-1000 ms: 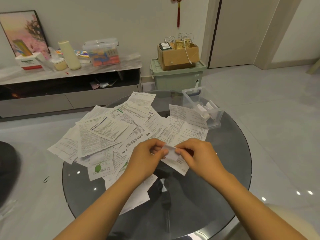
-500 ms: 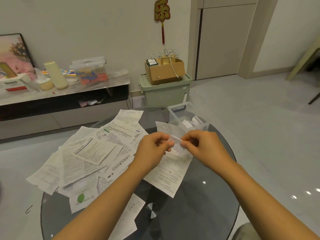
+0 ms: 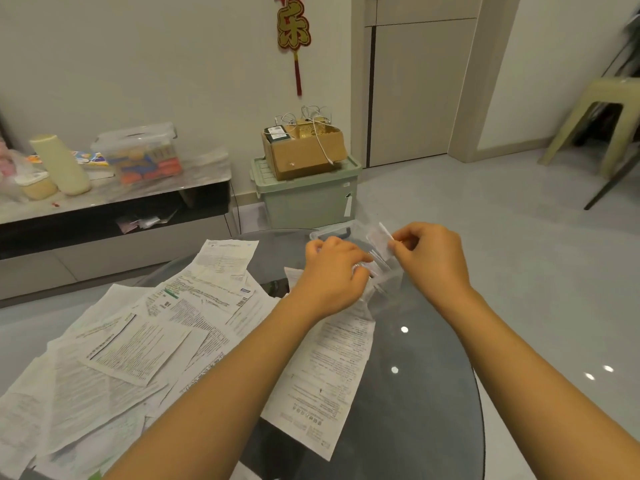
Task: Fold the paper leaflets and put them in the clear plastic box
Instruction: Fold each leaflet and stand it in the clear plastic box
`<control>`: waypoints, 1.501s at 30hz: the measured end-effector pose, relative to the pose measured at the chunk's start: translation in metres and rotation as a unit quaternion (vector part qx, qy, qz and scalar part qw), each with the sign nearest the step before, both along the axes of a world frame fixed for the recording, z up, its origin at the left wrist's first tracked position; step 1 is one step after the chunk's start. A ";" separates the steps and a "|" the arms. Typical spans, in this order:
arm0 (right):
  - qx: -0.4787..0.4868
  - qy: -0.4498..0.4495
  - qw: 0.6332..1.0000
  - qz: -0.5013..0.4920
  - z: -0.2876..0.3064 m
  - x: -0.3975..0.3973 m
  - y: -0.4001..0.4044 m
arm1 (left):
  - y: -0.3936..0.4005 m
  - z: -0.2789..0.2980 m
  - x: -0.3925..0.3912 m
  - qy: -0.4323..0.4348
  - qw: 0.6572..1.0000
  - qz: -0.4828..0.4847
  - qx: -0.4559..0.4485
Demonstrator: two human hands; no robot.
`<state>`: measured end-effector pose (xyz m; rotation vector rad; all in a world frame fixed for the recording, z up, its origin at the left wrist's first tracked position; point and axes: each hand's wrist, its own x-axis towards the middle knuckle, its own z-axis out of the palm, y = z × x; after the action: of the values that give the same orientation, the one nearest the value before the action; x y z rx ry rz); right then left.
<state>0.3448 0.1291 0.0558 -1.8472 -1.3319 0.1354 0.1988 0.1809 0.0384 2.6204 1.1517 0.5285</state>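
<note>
Folded leaflet (image 3: pixel 380 240) tilted, right hand (image 3: pixel 427 258)

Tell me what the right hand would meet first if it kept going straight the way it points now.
Most likely the clear plastic box. The right hand pinches a folded leaflet above it, its fingers pointing left toward the left hand. Depth is unclear, so that hand could come first.

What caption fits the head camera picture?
Right hand pinches a folded leaflet over the clear box.
</note>
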 end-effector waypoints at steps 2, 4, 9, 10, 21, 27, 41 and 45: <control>-0.011 -0.012 1.000 -0.001 -0.002 -0.001 0.005 | 0.007 -0.001 0.005 0.046 0.998 -0.026 0.024; -0.030 -0.031 0.999 -0.010 -0.005 -0.001 0.010 | 0.015 -0.004 0.009 0.071 0.996 -0.040 0.028; -0.058 -0.057 0.996 -0.032 -0.011 0.001 0.012 | 0.023 -0.009 0.013 0.050 0.997 -0.053 0.019; -0.058 -0.063 0.996 -0.035 -0.013 0.002 0.012 | 0.025 -0.010 0.013 0.062 0.996 -0.057 0.019; -0.105 -0.182 0.978 -0.017 -0.013 -0.002 0.022 | 0.028 -0.015 0.015 0.086 0.994 -0.055 0.038; -0.214 -0.288 0.933 -0.010 -0.001 -0.009 0.037 | 0.029 -0.018 0.013 0.051 0.996 -0.059 0.034; -0.277 -0.175 0.942 0.066 0.002 0.004 0.045 | 0.037 0.003 0.025 0.150 0.982 -0.003 -0.114; -0.239 -0.160 0.954 0.084 -0.003 0.009 0.038 | 0.044 0.011 0.028 0.138 0.976 0.018 -0.168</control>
<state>0.3537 0.1669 0.0530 -2.2231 -1.8046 0.2769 0.2272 0.2245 0.0491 2.4284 1.2424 -0.0312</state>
